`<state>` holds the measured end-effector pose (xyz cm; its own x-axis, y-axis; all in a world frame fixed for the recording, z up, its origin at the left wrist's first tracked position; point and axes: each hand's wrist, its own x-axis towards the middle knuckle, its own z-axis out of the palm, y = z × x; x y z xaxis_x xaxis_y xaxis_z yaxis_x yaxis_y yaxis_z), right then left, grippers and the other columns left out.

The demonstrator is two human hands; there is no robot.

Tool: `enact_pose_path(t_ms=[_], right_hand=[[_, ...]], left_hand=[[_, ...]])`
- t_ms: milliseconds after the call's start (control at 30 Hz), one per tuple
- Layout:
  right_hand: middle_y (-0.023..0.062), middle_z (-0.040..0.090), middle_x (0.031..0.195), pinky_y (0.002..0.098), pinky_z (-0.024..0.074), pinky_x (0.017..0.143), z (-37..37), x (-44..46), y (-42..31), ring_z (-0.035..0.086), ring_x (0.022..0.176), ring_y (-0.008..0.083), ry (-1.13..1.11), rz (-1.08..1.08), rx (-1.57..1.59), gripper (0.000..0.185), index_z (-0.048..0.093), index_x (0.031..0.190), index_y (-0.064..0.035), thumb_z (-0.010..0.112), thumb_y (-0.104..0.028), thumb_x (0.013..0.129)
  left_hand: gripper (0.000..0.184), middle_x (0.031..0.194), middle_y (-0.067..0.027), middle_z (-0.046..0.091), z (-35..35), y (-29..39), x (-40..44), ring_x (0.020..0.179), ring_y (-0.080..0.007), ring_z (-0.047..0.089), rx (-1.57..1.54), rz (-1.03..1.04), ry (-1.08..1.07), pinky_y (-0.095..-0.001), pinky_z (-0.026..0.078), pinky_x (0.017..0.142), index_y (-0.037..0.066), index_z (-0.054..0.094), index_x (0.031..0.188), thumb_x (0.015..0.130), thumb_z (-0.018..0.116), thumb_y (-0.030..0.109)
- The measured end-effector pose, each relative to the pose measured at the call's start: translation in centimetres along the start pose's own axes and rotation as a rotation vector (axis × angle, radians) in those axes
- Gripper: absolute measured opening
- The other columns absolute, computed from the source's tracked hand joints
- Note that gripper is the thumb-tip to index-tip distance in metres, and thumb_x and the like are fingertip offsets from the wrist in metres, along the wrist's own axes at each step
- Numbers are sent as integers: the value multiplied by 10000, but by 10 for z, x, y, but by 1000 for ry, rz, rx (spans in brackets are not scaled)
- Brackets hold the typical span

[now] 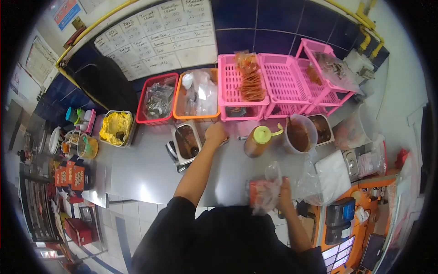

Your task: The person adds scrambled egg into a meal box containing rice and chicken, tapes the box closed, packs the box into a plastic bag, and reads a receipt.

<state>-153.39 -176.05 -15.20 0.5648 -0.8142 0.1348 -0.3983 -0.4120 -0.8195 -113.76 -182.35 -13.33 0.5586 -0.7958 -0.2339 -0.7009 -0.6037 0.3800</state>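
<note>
My left hand [216,134] is closed at the middle of the steel counter, just right of a metal container [187,142] of brown sauce with a ladle in it. What its fingers hold, if anything, is too small to make out. Near the front edge, my right hand [284,195] grips a clear plastic bag [273,189] with a red box [261,194] in or behind it. Between and beyond the hands stands a squeeze bottle [257,142] with a yellow-green top. A clear tub [300,134] of brown sauce is right of the bottle.
Along the wall stand a red basket [141,102], an orange basket [177,93] and pink racks [264,104], one holding orange sachets [252,86]. A tray of yellow spread [115,128] sits left. White sheets [333,176] and clear bags lie right.
</note>
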Motion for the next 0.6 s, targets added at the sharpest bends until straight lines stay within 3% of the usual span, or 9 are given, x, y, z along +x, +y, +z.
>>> enact_pose_path(t_ms=[67, 133, 200, 267, 333, 400, 500, 567, 600], right_hand=[[168, 649, 993, 471, 437, 879, 30, -3, 34, 567, 992, 382, 134, 123, 87, 296, 734, 1003, -72, 762, -176, 726], [187, 639, 985, 480, 440, 894, 49, 2, 26, 562, 1001, 401, 263, -18, -210, 307, 717, 1005, -48, 763, -177, 730], [199, 632, 988, 492, 437, 920, 59, 4, 15, 558, 1011, 414, 307, 21, -169, 319, 688, 994, -19, 743, -154, 711], [209, 625, 990, 500, 434, 944, 57, 9, 14, 555, 1017, 423, 344, 1, -158, 324, 660, 981, 2, 714, -123, 687], [215, 617, 992, 504, 430, 964, 53, 5, 19, 551, 1021, 429, 319, -79, -173, 325, 635, 965, 16, 676, -84, 659], [220, 607, 988, 494, 427, 969, 44, 6, 6, 549, 1017, 431, 381, 14, -68, 328, 613, 937, 24, 638, -53, 619], [216, 608, 986, 487, 424, 974, 49, 6, 10, 551, 1011, 426, 327, 1, -71, 316, 615, 936, 24, 643, -60, 633], [207, 614, 981, 493, 421, 980, 47, 6, 10, 553, 1009, 419, 316, -47, -127, 294, 619, 927, 23, 658, -80, 655], [204, 614, 976, 498, 415, 991, 49, 7, 10, 552, 1012, 417, 319, -26, -103, 287, 620, 923, 23, 675, -96, 667]], left_hand=[[326, 1104, -214, 725, -1, 11, 16, 1066, -404, 693, 68, -72, -90, -494, 569, 900, 60, 755, 1051, 829, 701, 292], [335, 1150, -200, 721, 0, 13, 20, 1120, -387, 682, 93, -120, -130, -492, 564, 924, 61, 755, 1050, 826, 695, 303], [318, 1146, -207, 717, 14, 5, 29, 1127, -383, 676, 140, -66, -132, -479, 566, 922, 68, 753, 1052, 828, 696, 286], [255, 1074, -188, 732, 34, -21, 46, 1036, -355, 705, 154, 157, -183, -469, 571, 865, 101, 766, 1014, 812, 703, 241], [195, 976, -169, 733, 61, -58, 75, 923, -345, 704, -131, 585, -213, -464, 558, 799, 136, 777, 955, 786, 690, 176], [179, 911, -153, 724, 90, -89, 109, 867, -348, 686, -229, 685, -297, -458, 542, 777, 134, 775, 906, 763, 668, 134], [215, 950, -156, 730, 52, -58, 78, 917, -353, 690, 7, 667, -430, -449, 543, 818, 119, 766, 956, 779, 643, 120], [261, 990, -166, 731, 73, -90, 91, 959, -352, 690, -43, 789, -294, -449, 540, 849, 117, 753, 1028, 795, 637, 135], [290, 1036, -172, 730, 72, -93, 91, 995, -349, 688, 78, 741, -279, -447, 538, 871, 127, 739, 1079, 810, 632, 154]])
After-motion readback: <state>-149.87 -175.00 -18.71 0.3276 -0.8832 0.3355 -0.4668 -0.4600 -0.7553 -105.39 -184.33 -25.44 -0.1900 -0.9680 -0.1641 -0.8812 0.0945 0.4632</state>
